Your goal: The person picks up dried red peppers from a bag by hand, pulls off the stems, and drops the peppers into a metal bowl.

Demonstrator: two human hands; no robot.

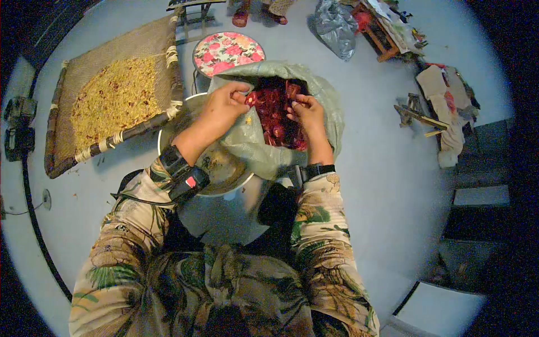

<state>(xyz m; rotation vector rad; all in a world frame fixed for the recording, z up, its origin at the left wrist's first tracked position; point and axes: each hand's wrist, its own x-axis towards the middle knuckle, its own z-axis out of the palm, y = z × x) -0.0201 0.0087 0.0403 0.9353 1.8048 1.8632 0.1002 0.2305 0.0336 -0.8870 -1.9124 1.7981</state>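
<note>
A pale green woven sack (pixel 328 106) stands open in front of me, holding many glossy dark red dried chillies (pixel 275 126). My left hand (pixel 224 109) is over the sack's left rim, with thumb and fingers pinched on a red dried chilli piece (pixel 250 100) that shows a pale inside. Above the sack's right side, my right hand (pixel 309 115) is closed in a pinch, and a dark red chilli shows at its fingertips. A yellow bit (pixel 248 120) clings to the sack's fold below my left hand. Under the sack's left side sits a wide metal basin (pixel 247 182), partly hidden.
To the left, a wood-framed mesh screen (pixel 112 137) carries yellow seeds (pixel 115 98) with red flecks. Beyond the sack stands a flowered round stool (pixel 227 53). A grey plastic bag (pixel 335 31) lies farther back, and another person's feet (pixel 240 19) show at the top.
</note>
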